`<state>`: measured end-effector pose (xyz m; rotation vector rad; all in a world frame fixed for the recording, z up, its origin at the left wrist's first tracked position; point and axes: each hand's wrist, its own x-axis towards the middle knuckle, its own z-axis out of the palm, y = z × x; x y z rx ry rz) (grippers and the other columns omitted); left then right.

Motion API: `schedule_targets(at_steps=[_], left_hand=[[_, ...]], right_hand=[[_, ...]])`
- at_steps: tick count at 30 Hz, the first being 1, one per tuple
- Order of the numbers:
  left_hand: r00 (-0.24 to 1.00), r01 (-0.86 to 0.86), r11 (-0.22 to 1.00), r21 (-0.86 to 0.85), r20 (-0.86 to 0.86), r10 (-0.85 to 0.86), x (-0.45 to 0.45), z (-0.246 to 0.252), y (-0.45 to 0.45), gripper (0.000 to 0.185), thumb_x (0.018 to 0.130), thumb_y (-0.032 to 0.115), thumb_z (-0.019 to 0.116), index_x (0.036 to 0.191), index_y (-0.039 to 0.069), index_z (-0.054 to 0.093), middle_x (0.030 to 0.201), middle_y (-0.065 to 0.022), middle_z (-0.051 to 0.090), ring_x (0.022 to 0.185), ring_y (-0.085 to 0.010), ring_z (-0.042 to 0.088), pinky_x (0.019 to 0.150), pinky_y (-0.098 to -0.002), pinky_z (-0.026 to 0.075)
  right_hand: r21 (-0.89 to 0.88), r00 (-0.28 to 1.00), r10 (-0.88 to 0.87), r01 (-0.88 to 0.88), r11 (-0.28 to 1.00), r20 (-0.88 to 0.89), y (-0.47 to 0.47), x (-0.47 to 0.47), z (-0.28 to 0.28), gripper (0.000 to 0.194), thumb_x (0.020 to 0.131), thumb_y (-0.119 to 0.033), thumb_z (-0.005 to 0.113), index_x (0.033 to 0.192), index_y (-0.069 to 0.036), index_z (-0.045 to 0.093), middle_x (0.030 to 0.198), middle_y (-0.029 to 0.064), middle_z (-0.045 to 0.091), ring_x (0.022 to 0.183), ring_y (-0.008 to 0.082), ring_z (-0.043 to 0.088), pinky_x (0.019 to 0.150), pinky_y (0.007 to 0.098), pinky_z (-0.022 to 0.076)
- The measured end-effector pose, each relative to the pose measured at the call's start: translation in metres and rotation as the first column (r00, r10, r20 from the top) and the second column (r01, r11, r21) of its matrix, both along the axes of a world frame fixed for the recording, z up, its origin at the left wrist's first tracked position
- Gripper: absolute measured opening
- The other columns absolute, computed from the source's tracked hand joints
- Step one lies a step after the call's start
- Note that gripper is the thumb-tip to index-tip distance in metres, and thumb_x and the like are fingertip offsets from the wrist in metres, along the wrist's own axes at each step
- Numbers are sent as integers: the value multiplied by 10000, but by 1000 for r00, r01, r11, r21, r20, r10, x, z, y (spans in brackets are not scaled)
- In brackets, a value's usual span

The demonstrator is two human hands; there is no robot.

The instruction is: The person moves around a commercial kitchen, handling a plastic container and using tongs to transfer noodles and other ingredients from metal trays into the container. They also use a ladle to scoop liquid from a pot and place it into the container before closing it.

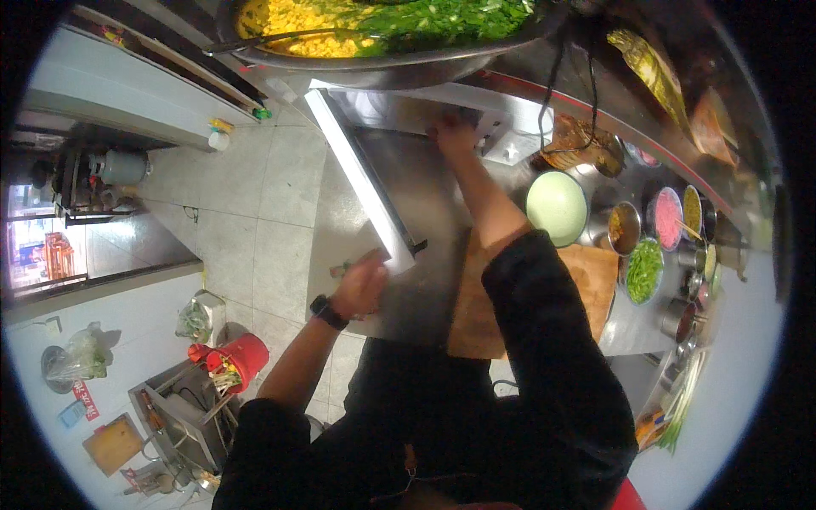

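Note:
A white box-like appliance (519,131) stands against the back of the steel counter (408,185). Its white front door (363,178) is swung out to the left. My left hand (363,284) grips the near end of that door. My right hand (454,137) reaches into the opening of the appliance; its fingers are in shadow, and whether they hold anything cannot be made out. Under my right forearm lie a wooden cutting board (590,274) and a pale green round bowl or lid (556,208).
A large metal basin (408,70) of yellow crumbled food and chopped greens sits on the shelf above. Bowls of pink shreds (668,220) and green pieces (644,273) stand at the right. A dark cable (593,95) hangs down. A red bucket (245,357) is at the lower left.

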<state>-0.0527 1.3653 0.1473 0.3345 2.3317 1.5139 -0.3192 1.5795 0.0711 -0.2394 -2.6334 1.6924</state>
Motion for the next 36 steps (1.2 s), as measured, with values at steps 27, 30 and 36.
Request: schedule_targets(at_steps=[27, 30, 36], left_hand=[[845, -314, 908, 276, 517, 135, 38, -20, -73, 425, 1015, 360, 388, 936, 15, 623, 791, -131, 639, 760, -157, 617, 705, -341, 502], [971, -237, 852, -466, -131, 199, 121, -26, -196, 311, 975, 291, 457, 851, 44, 600, 735, -96, 613, 682, -196, 612, 648, -332, 503], [666, -746, 658, -107, -115, 737, 242, -10, -392, 216, 951, 221, 533, 872, 27, 582, 753, -67, 583, 690, -171, 594, 627, -319, 489]], right_hand=[[-568, 744, -543, 659, 493, 391, 37, 138, 19, 431, 957, -480, 480, 1060, -78, 601, 717, -3, 506, 561, 94, 446, 488, 221, 382], [-701, 938, -183, 343, 626, 295, -81, 213, 35, 428, 982, -455, 443, 647, -191, 471, 504, -60, 373, 404, 75, 325, 388, 238, 261], [-667, 923, 328, -118, 736, 199, -356, 287, 60, 229, 950, -187, 556, 751, -73, 546, 595, 17, 492, 424, 96, 408, 393, 243, 328]])
